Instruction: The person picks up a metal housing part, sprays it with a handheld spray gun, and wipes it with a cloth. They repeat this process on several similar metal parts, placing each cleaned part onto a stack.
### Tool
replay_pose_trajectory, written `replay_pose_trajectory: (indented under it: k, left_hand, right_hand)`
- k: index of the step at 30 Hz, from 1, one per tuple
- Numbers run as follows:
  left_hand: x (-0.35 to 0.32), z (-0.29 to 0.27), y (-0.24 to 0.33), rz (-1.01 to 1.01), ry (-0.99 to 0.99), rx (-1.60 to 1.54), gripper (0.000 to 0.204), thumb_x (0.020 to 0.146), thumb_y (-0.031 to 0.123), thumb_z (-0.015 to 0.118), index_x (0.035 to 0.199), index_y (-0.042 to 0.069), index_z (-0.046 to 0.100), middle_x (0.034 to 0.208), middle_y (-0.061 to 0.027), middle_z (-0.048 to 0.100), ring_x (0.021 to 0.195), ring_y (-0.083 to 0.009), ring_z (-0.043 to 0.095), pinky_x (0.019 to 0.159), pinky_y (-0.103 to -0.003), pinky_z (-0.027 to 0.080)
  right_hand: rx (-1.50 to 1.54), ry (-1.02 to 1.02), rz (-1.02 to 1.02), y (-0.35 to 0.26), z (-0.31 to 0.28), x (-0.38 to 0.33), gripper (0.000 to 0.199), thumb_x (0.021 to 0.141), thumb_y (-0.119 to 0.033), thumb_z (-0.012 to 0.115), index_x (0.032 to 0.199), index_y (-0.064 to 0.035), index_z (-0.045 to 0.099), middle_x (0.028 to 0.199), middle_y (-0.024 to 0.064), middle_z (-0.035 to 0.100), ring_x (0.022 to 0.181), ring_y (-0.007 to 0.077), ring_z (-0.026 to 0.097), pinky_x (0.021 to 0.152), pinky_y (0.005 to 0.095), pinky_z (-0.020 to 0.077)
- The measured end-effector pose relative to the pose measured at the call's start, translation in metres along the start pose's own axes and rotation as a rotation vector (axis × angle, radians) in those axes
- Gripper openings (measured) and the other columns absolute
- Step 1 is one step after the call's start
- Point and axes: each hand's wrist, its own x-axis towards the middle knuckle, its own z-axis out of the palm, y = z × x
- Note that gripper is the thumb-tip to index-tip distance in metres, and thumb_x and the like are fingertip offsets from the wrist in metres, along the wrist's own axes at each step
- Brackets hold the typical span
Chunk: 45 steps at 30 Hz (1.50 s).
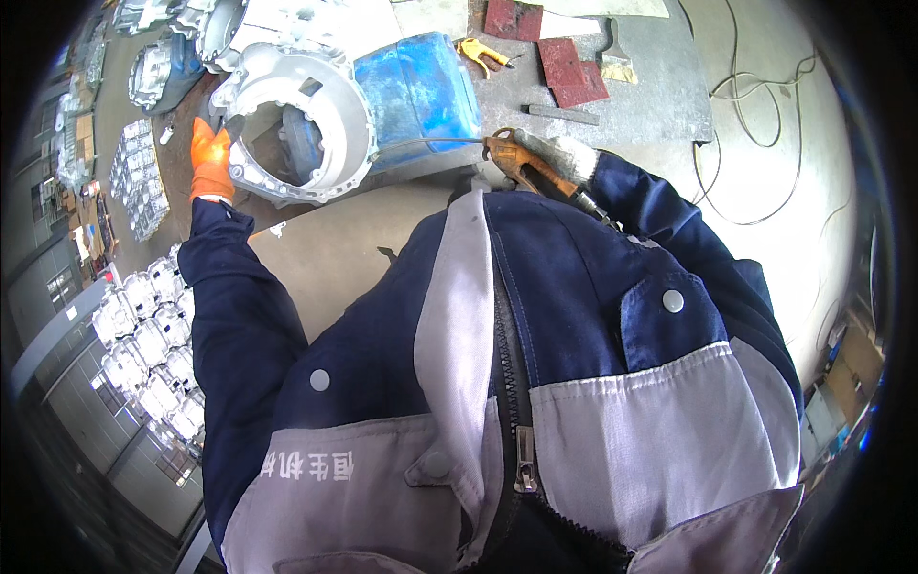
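My left hand (211, 165), in an orange glove with dark fingertips, grips the left rim of a large ring-shaped cast metal housing (346, 134). Its fingertips are partly hidden at the rim. Through the housing's round opening a patch of blue shows. In my right hand (566, 155), which wears a pale glove, is an orange air blow gun (516, 158). Its long thin nozzle points left toward the housing, and a hose fitting runs down from its handle toward my jacket. A scuffed blue plastic container (416, 96) stands just right of the housing, behind the nozzle.
On the grey worktable (660, 86) lie a yellow air gun (484, 57), dark red abrasive sheets (571, 73), a flat brush (615, 55) and a dark bar (561, 115). More castings (153, 72) stand far left; others are stacked (148, 335) lower left. A cable (798, 143) loops across the floor at right.
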Motion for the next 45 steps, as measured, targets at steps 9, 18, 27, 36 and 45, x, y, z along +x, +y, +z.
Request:
replay_pose_trajectory:
  k: [9, 18, 27, 36, 45]
  left_hand:
    - [-0.009, 0.006, 0.021, -0.001, -0.029, -0.072, 0.07, 0.072, 0.012, 0.077, 0.13, 0.0, 0.042, 0.117, -0.0089, 0.055, 0.1, -0.0168, 0.052, 0.084, -0.028, 0.043]
    - [-0.004, 0.0, 0.01, -0.01, -0.023, 0.017, 0.088, 0.072, 0.026, 0.079, 0.135, -0.011, 0.03, 0.12, -0.016, 0.054, 0.105, -0.0193, 0.052, 0.088, -0.028, 0.041]
    - [-0.004, -0.003, 0.001, 0.04, -0.014, 0.066, 0.073, 0.073, 0.023, 0.078, 0.128, -0.009, 0.041, 0.114, -0.0125, 0.056, 0.097, -0.0178, 0.053, 0.08, -0.027, 0.044]
    - [0.003, -0.008, -0.011, 0.001, -0.029, -0.069, 0.064, 0.073, 0.015, 0.077, 0.124, -0.005, 0.044, 0.109, -0.0082, 0.057, 0.092, -0.0139, 0.054, 0.076, -0.026, 0.045]
    - [-0.004, 0.0, 0.014, 0.128, -0.132, -0.141, 0.056, 0.078, 0.009, 0.072, 0.125, -0.001, 0.044, 0.111, -0.008, 0.057, 0.09, -0.0147, 0.058, 0.074, -0.027, 0.048]
  right_hand:
    - [0.012, 0.123, 0.098, -0.002, 0.001, 0.001, 0.041, 0.094, -0.041, 0.05, 0.114, -0.0053, 0.056, 0.09, 0.0081, 0.065, 0.067, 0.0139, 0.063, 0.057, 0.0225, 0.0531]
    - [0.067, 0.137, 0.107, -0.023, 0.025, 0.006, 0.046, 0.093, -0.046, 0.046, 0.115, -0.0062, 0.055, 0.095, 0.0139, 0.063, 0.067, 0.0157, 0.064, 0.056, 0.0275, 0.0555]
    - [-0.029, -0.248, 0.194, -0.074, 0.059, -0.009, 0.057, 0.09, -0.049, 0.051, 0.12, -0.0005, 0.051, 0.093, 0.0199, 0.063, 0.069, 0.0217, 0.067, 0.058, 0.0293, 0.0588]
    - [-0.246, -0.014, 0.177, -0.032, 0.008, -0.016, 0.048, 0.095, -0.045, 0.045, 0.113, -0.0029, 0.058, 0.084, 0.01, 0.065, 0.057, 0.0105, 0.061, 0.047, 0.0205, 0.0517]
    - [-0.286, 0.031, -0.079, -0.001, 0.008, -0.005, 0.042, 0.098, -0.034, 0.043, 0.125, -0.0027, 0.048, 0.098, 0.01, 0.063, 0.079, 0.0132, 0.064, 0.066, 0.0221, 0.0557]
